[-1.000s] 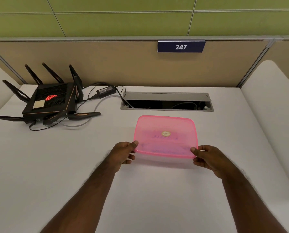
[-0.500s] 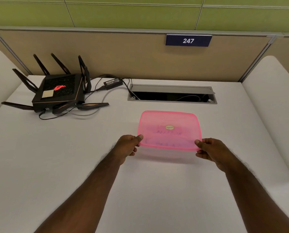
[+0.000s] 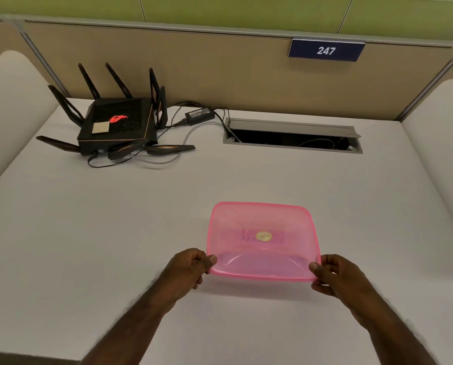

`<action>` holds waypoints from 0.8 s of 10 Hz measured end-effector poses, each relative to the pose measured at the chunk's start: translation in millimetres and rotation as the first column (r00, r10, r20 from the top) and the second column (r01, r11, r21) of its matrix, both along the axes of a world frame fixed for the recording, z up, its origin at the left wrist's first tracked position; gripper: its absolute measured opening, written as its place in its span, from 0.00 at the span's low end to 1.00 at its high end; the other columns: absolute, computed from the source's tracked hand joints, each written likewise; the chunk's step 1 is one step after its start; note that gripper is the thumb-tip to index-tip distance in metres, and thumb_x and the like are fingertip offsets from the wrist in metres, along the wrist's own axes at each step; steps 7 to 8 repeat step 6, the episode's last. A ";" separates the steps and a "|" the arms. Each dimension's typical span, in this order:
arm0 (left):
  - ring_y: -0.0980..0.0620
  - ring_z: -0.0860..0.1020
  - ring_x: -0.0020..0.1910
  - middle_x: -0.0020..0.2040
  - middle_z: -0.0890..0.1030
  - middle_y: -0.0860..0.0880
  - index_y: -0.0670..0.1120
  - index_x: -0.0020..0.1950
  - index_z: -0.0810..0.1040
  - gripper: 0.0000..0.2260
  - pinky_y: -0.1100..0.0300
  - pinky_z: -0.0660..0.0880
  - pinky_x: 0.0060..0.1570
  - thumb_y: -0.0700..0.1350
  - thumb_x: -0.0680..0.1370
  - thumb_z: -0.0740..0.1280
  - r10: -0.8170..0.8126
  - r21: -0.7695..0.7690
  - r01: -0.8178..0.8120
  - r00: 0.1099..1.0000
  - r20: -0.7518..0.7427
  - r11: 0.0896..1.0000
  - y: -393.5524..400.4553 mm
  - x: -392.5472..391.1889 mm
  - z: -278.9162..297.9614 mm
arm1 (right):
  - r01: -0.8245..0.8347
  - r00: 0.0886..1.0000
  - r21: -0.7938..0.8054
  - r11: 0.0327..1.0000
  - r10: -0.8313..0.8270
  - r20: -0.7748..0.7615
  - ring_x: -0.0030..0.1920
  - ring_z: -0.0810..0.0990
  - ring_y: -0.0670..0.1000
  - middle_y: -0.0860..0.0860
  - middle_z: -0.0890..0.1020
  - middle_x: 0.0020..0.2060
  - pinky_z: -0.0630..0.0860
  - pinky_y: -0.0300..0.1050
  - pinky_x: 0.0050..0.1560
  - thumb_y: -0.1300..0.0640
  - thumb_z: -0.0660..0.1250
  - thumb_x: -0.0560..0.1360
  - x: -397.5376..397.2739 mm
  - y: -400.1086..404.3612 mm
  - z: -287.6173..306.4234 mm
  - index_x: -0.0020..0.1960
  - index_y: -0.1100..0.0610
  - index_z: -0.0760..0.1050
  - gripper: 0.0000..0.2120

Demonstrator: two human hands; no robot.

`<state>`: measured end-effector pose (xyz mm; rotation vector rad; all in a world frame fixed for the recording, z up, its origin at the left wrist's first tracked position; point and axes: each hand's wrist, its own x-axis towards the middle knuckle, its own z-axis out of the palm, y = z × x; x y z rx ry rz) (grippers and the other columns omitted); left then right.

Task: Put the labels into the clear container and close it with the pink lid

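A translucent pink lid [image 3: 262, 225] with a small round gold sticker covers the clear container, whose walls show faintly through it near the front edge. Purple print shows through the lid near its middle; I cannot tell whether it is on the labels. My left hand [image 3: 187, 267] pinches the lid's near left corner. My right hand [image 3: 333, 275] pinches the near right corner. The box sits at the middle of the white desk [image 3: 88, 246].
A black router [image 3: 117, 125] with several antennas and a red glowing logo stands at the back left, with cables and a power brick [image 3: 199, 114] beside it. An open cable slot [image 3: 291, 139] lies behind the box. Padded partitions flank the desk.
The view has tilted down and shifted, so the box sits lower in frame. Both hands keep their grip on the lid's near corners; the box looks drawn slightly nearer.
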<state>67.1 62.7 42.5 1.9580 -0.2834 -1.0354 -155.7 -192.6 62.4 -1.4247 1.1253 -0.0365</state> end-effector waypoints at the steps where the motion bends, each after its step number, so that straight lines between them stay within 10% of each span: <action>1: 0.54 0.75 0.31 0.37 0.82 0.42 0.42 0.42 0.79 0.15 0.59 0.75 0.33 0.54 0.75 0.69 -0.003 -0.002 0.003 1.000 0.000 1.000 13.9 -3.5 -2.0 | 0.009 1.000 0.006 1.000 -0.009 -0.021 0.42 0.84 0.58 0.63 0.82 0.47 0.83 0.54 0.47 0.58 0.72 0.72 -4.1 15.2 -1.0 0.52 0.62 0.77 0.12; 8: 0.52 0.79 0.39 0.45 0.82 0.50 0.54 0.49 0.76 0.11 0.57 0.76 0.39 0.59 0.75 0.66 0.023 0.014 -0.026 0.986 0.166 1.000 27.7 17.6 12.0 | -0.064 0.985 -0.150 0.987 0.038 -0.171 0.48 0.82 0.52 0.50 0.80 0.50 0.80 0.52 0.47 0.45 0.65 0.75 -4.5 35.3 12.5 0.61 0.51 0.71 0.17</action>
